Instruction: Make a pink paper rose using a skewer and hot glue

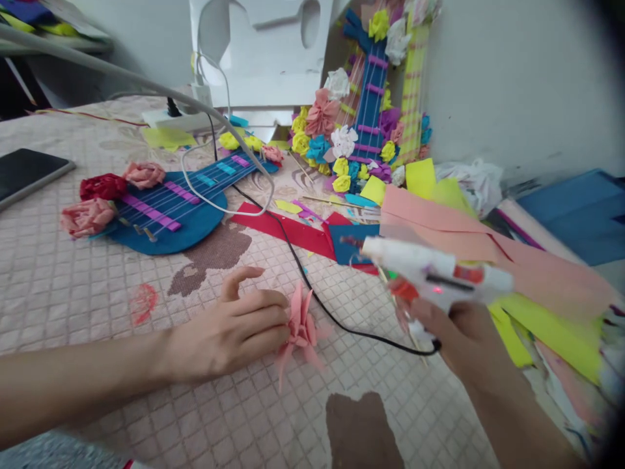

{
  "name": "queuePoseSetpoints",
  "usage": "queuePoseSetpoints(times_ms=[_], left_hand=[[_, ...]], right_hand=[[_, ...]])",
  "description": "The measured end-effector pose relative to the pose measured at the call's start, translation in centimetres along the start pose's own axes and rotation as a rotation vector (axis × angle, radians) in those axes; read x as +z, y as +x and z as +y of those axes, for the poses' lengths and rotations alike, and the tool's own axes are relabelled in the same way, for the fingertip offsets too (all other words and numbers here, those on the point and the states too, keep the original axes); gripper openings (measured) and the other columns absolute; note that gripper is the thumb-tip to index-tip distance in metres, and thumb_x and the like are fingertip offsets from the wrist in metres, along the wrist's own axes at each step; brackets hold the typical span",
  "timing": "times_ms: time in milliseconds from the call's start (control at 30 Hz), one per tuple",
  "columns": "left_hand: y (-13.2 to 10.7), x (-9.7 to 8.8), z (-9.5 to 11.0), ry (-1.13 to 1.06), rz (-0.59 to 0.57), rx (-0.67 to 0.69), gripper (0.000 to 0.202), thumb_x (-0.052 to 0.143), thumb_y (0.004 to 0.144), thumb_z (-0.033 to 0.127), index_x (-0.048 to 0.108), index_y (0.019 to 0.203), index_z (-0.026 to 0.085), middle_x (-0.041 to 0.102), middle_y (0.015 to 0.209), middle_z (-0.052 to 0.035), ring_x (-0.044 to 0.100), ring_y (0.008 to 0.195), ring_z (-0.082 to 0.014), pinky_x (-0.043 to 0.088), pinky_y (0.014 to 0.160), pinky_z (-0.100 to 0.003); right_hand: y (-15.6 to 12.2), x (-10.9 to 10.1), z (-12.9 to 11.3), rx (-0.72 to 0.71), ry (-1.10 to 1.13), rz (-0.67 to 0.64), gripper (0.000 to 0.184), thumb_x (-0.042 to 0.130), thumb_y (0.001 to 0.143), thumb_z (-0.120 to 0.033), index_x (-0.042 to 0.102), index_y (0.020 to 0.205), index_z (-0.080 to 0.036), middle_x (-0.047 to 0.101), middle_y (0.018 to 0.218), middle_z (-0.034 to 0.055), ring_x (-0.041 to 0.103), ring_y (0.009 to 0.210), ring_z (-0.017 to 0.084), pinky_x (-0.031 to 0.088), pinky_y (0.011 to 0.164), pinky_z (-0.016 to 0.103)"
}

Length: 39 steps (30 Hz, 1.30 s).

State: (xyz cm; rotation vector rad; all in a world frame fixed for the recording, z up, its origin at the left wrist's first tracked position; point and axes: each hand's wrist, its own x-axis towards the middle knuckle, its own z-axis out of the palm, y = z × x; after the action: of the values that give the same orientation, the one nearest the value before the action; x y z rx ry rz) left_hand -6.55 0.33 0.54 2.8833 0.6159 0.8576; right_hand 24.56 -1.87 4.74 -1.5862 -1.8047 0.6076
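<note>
Bare quilted cloth [73,293] is seen around the left hand [229,335]. The blue felt guitar [176,208] lies well apart, and felt sheets [439,221] crowd the right edge. A pink felt flower [300,329], its petals splayed, is pinched by the left fingertips beside the black cord [312,293]. A white glue gun [434,273] is gripped by the right hand [459,332], fingers closed round it.

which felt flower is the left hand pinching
The loose pink flower in the left hand, alone on the quilt; the other flowers sit on the two guitars.
</note>
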Motion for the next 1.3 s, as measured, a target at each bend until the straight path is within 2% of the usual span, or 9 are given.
queuePoseSetpoints(times_ms=[33,100,200,333,433,600,833,1067,1300], left_hand=[[0.1,0.0,0.0,0.024,-0.002,0.019,0.031,0.030,0.102,0.014,0.060,0.098,0.021,0.069,0.091,0.0015,0.059,0.101,-0.0130,0.019,0.112,-0.043],[0.2,-0.1,0.0,0.074,0.016,0.062,0.031,0.030,0.101,0.013,0.060,0.097,0.020,0.069,0.087,0.0020,0.059,0.100,-0.0128,0.019,0.112,-0.042],[0.2,0.0,0.1,0.120,0.048,0.107,0.028,0.033,0.101,0.013,0.059,0.093,0.019,0.069,0.082,0.0034,0.060,0.100,-0.0126,0.019,0.113,-0.042],[0.1,0.1,0.3,0.131,0.048,0.115,0.029,0.034,0.100,0.012,0.059,0.089,0.021,0.069,0.080,0.0044,0.060,0.100,-0.0119,0.020,0.114,-0.043],[0.0,0.0,0.4,0.129,0.042,0.113,0.029,0.035,0.100,0.012,0.060,0.086,0.020,0.069,0.080,0.0038,0.060,0.099,-0.0118,0.019,0.114,-0.044],[0.1,0.2,0.3,0.120,0.056,0.116,0.030,0.036,0.100,0.012,0.060,0.084,0.021,0.069,0.080,0.0042,0.061,0.098,-0.0118,0.020,0.113,-0.044],[-0.1,0.3,0.1,0.105,0.050,0.129,0.029,0.037,0.098,0.010,0.060,0.084,0.020,0.069,0.083,0.0036,0.060,0.100,-0.0125,0.019,0.114,-0.045],[0.1,0.1,0.3,0.118,0.047,0.133,0.027,0.040,0.097,0.009,0.061,0.086,0.021,0.068,0.084,0.0040,0.061,0.097,-0.0122,0.021,0.113,-0.044],[0.1,-0.1,0.4,0.132,0.020,0.133,0.030,0.036,0.098,0.008,0.061,0.087,0.021,0.070,0.083,0.0041,0.061,0.096,-0.0109,0.020,0.114,-0.042]], right_hand=[[-1.1,-0.1,0.0,-0.018,-0.020,-0.029,0.025,0.058,0.084,-0.047,0.065,0.091,-0.024,0.065,0.076,0.0040,0.060,0.062,0.019,0.049,0.052,0.030],[-2.5,-0.1,-0.4,-0.100,-0.045,-0.120,0.020,0.060,0.082,-0.045,0.061,0.083,-0.024,0.062,0.072,0.0029,0.058,0.062,0.018,0.049,0.053,0.029],[-2.9,0.1,-1.7,-0.207,-0.057,-0.302,0.017,0.057,0.085,-0.039,0.056,0.076,-0.024,0.054,0.067,0.0000,0.052,0.056,0.014,0.046,0.050,0.026],[-2.6,0.3,-2.3,-0.255,-0.052,-0.473,0.006,0.057,0.085,-0.030,0.056,0.086,-0.024,0.054,0.075,0.0004,0.055,0.065,0.014,0.046,0.056,0.025],[-2.7,0.5,-1.7,-0.261,-0.030,-0.535,0.007,0.057,0.085,-0.028,0.056,0.090,-0.025,0.055,0.078,0.0006,0.056,0.067,0.014,0.046,0.056,0.024],[-2.7,0.7,-1.4,-0.288,-0.004,-0.560,0.011,0.057,0.083,-0.027,0.057,0.093,-0.024,0.056,0.079,0.0011,0.057,0.068,0.015,0.046,0.055,0.024],[-2.5,1.0,-1.9,-0.311,-0.043,-0.585,0.007,0.057,0.079,-0.018,0.057,0.084,-0.023,0.060,0.078,0.0020,0.059,0.067,0.015,0.046,0.054,0.023],[-3.0,1.0,-1.6,-0.297,-0.061,-0.599,0.008,0.059,0.079,-0.020,0.059,0.085,-0.024,0.062,0.083,0.0026,0.061,0.071,0.016,0.048,0.056,0.024],[-3.3,1.1,-1.4,-0.271,-0.071,-0.605,0.017,0.057,0.082,-0.020,0.059,0.098,-0.024,0.059,0.083,0.0006,0.058,0.072,0.014,0.046,0.059,0.024]])
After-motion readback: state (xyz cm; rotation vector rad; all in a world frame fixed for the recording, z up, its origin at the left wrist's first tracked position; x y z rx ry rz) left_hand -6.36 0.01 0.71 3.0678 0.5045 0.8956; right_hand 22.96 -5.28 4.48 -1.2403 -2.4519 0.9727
